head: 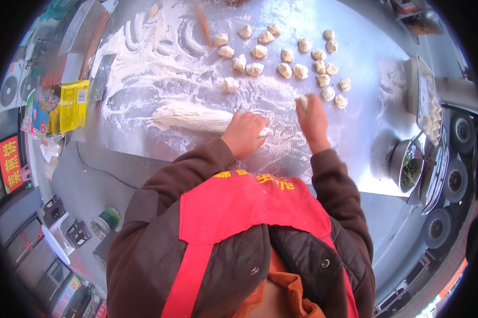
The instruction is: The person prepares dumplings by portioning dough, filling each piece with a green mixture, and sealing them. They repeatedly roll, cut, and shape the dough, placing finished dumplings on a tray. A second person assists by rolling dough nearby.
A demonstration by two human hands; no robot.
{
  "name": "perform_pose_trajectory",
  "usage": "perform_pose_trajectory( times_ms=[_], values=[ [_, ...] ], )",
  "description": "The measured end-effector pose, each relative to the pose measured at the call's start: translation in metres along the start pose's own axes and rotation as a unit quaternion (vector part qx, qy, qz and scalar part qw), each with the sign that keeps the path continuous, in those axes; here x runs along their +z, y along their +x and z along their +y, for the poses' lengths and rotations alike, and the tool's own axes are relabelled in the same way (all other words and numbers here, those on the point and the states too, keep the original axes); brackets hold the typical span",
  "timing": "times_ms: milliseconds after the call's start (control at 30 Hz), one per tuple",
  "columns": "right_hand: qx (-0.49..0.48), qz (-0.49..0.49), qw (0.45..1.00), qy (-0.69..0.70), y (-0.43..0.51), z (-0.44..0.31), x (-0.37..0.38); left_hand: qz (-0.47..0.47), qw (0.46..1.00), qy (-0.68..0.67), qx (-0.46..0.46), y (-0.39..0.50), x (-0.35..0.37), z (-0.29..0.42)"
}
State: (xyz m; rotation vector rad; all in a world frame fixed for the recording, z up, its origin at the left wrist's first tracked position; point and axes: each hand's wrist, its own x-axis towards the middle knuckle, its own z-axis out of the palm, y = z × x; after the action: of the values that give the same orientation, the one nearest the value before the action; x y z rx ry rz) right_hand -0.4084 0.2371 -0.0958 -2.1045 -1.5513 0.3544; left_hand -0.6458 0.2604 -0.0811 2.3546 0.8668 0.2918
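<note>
A thick roll of pale dough [191, 118] lies on the floured metal table. My left hand [245, 133] is closed around its right end, where a bit of dough shows past the fingers. To the right and a little farther off, my right hand [313, 115] is raised over the table, pinching a small piece of dough [303, 101] between thumb and fingers. Beyond my hands many small dough lumps lie scattered; one lump [230, 84] sits apart, nearer the roll, and another [328, 94] lies just beyond my right hand.
A wooden rolling pin [203, 24] lies at the table's far side amid loose flour. At the right edge stand a metal bowl of chopped greens [410, 167] and a tray holding pale shaped dough pieces [433, 115]. A yellow packet [74, 105] is at the left edge.
</note>
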Motion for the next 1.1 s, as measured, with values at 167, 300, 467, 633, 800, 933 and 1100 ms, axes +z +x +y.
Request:
perform_pose_trajectory(
  times_ms=[167,300,467,633,800,933,1100],
  values=[
    [-0.007,0.017,1.0,-0.006,0.044,0.027,-0.001,-0.031,0.984,0.173,-0.017,-0.012,0.019,-0.026],
    [-0.099,0.039,0.994,-0.025,0.067,0.022,-0.013,0.013,0.993,0.1,0.055,-0.009,0.011,-0.043],
    [0.039,-0.218,0.955,0.196,-0.008,-0.057,0.002,-0.027,0.989,-0.114,-0.09,0.017,0.003,-0.018],
    [0.013,-0.161,0.98,0.115,-0.03,-0.075,0.009,-0.049,0.965,-0.207,-0.155,0.018,-0.005,-0.003],
    [-0.014,-0.131,0.989,0.068,-0.027,-0.063,0.014,-0.04,0.953,-0.26,-0.15,0.017,-0.002,0.007],
    [-0.039,-0.093,0.995,-0.013,-0.039,0.021,0.038,-0.021,0.983,-0.173,0.061,0.011,-0.023,0.026],
    [0.024,0.032,0.999,-0.017,-0.009,-0.003,-0.028,0.009,0.999,0.005,0.042,0.0,0.005,0.001]
  ],
)
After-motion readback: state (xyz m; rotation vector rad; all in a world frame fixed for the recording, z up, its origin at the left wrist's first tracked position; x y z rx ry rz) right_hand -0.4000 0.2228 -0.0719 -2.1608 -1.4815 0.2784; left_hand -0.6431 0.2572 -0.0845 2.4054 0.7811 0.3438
